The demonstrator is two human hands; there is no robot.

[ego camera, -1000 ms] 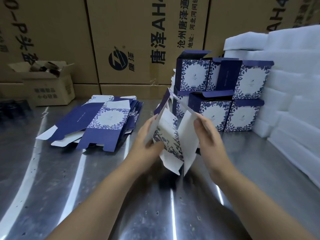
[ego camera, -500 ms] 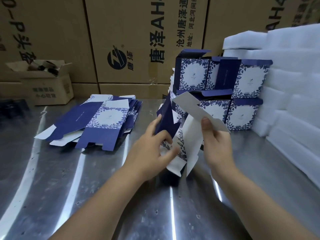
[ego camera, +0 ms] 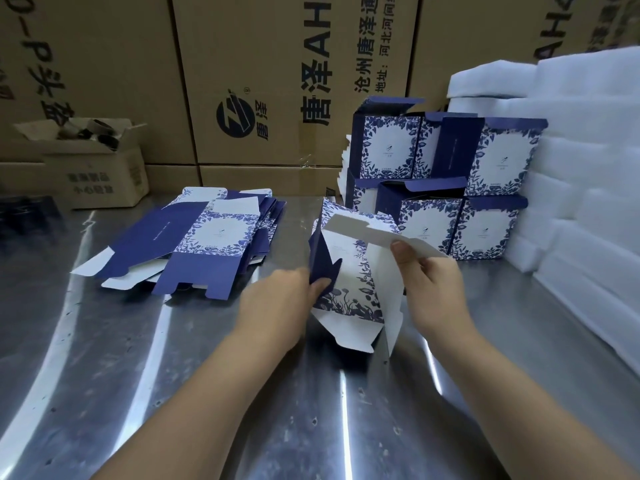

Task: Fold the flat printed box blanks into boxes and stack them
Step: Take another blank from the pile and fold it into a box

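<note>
Your left hand (ego camera: 277,306) pinches the low corner of the blue side panel on the half-opened box blank (ego camera: 349,289); half a second ago those fingers reached higher up it. Your right hand (ego camera: 434,289) still pinches the white flap under its thumb. The floral face between your fingers now shows wider. Left of your left fingers lies the pile of flat blanks (ego camera: 194,244). Beyond your right thumb the stacked boxes (ego camera: 498,161) stand unmoved.

Holding the half-folded box (ego camera: 349,271) over the table (ego camera: 138,375), left hand (ego camera: 277,306) on its left side and right hand (ego camera: 433,289) on its right, with flat blanks (ego camera: 194,251) to the left, stacked boxes (ego camera: 498,161) behind, foam sheets (ego camera: 588,168) rightmost.
</note>
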